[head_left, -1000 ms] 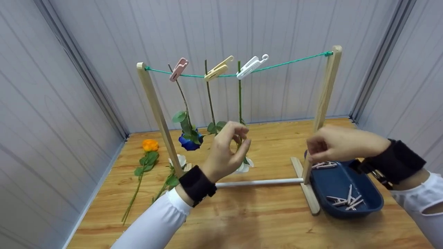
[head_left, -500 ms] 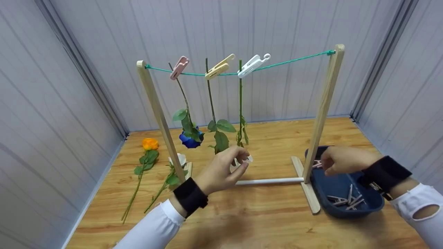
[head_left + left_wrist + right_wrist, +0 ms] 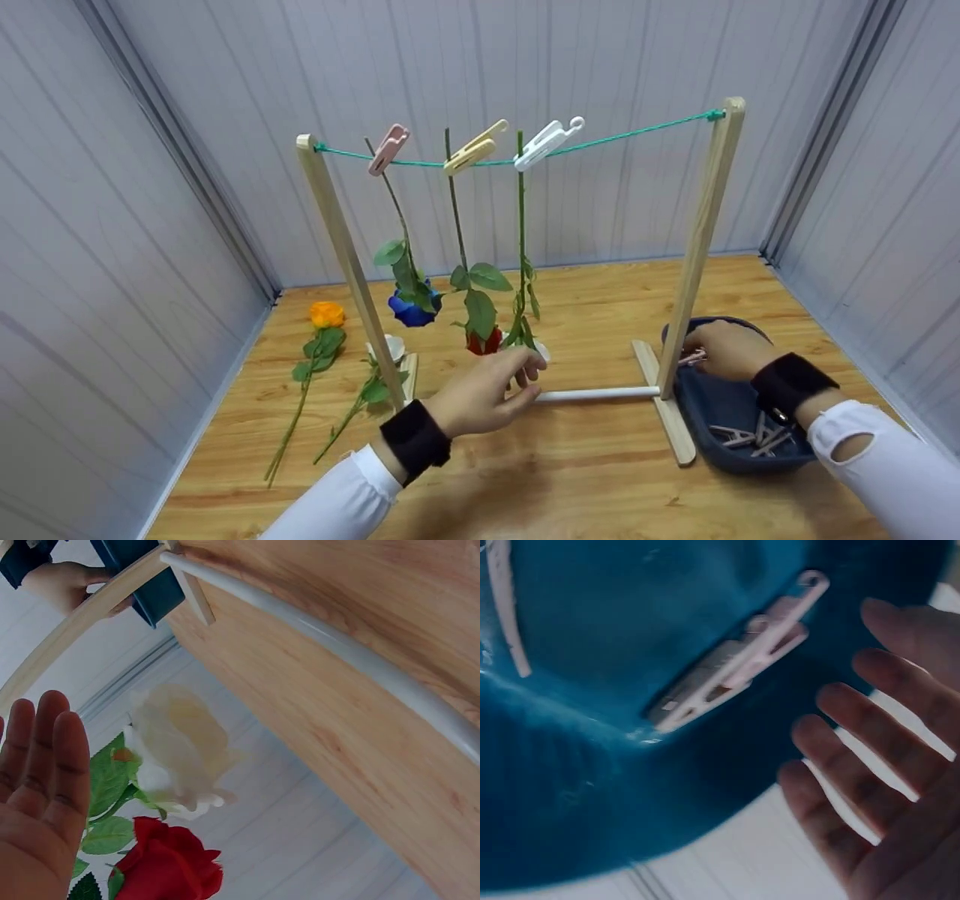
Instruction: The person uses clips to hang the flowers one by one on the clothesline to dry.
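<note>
My right hand [image 3: 727, 349] reaches into the dark blue basin [image 3: 697, 424]. Its fingers are spread and extended beside pale pink clothespins [image 3: 739, 660] in the right wrist view, with none in its grasp. Empty and relaxed, my left hand [image 3: 486, 390] hovers before the rack, just below the hanging roses. From the green line [image 3: 637, 134], a blue rose [image 3: 414, 306], a red rose [image 3: 169, 862] and a white rose [image 3: 180, 750] hang head down. A pink clothespin [image 3: 388, 150], a yellow clothespin [image 3: 471, 156] and a white clothespin [image 3: 547, 146] clip their stems.
An orange rose [image 3: 327, 315] and another white rose [image 3: 387, 349] lie on the table at left. Wooden posts [image 3: 701, 247] hold up the line, joined low down by a white rod [image 3: 600, 394]. More clothespins [image 3: 757, 435] lie in the basin's near part.
My right hand has moved from over the right post down into the basin. My left hand has dropped from in front of the hanging stems to below the flower heads.
</note>
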The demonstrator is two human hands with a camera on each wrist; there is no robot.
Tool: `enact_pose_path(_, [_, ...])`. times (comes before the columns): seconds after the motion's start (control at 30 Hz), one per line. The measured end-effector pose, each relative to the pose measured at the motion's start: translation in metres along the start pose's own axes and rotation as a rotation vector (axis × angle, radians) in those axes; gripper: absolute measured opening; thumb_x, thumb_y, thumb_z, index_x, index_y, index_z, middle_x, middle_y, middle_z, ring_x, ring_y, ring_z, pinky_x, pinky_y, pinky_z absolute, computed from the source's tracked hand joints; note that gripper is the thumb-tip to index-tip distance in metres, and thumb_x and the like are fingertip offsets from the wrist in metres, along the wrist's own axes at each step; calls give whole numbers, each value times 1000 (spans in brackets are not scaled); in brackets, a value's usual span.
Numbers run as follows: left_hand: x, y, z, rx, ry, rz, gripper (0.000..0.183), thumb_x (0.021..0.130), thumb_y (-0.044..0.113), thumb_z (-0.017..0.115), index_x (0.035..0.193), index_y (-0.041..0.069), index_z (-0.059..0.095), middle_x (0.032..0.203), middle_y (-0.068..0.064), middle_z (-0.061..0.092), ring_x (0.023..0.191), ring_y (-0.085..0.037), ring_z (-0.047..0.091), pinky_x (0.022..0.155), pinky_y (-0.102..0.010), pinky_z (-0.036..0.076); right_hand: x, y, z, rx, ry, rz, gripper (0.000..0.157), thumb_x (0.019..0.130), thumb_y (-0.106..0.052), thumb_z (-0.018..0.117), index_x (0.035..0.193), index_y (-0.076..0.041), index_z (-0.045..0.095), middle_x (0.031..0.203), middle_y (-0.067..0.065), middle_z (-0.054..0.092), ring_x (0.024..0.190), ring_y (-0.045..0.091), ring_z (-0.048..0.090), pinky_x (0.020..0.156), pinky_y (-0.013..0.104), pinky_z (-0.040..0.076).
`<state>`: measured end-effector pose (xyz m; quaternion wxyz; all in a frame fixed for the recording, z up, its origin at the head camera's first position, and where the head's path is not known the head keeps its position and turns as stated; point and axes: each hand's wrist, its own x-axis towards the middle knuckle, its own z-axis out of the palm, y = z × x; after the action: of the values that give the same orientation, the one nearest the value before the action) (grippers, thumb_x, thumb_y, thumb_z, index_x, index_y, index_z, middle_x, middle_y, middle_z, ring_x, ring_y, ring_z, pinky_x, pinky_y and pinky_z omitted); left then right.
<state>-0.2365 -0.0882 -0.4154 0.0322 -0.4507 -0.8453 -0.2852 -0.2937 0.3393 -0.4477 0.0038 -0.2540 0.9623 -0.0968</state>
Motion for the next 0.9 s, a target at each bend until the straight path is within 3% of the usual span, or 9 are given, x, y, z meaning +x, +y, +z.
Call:
enact_pose_path(0.3, [-1, -2, 6, 27, -46, -21, 24, 112, 18, 62, 133, 7, 60, 117, -8, 71, 103, -19, 70, 91, -29, 58, 18, 15, 29, -31, 153, -121, 21, 84, 6, 82, 91, -11, 72, 84, 8, 76, 77, 30, 73, 69, 48, 60])
enact_pose_path(0.63, [-2, -3, 10, -9, -91, -44, 22, 111, 16, 63, 131, 8, 61, 117, -11, 73, 102, -16, 69, 88, -24, 59, 25, 30, 51, -72, 211, -179, 23, 76, 10, 81, 80, -9, 69, 71, 5, 68, 66, 26, 67, 61, 45, 55])
enact_pose_path(0.9, [-1, -3, 10, -19, -112, -67, 21, 110, 15, 63, 131, 10, 61, 113, -6, 73, 100, -13, 68, 84, -21, 58, 25, 33, 59, -121, 253, -225, 21, 81, 10, 79, 83, -6, 65, 71, 11, 67, 65, 31, 68, 60, 48, 57])
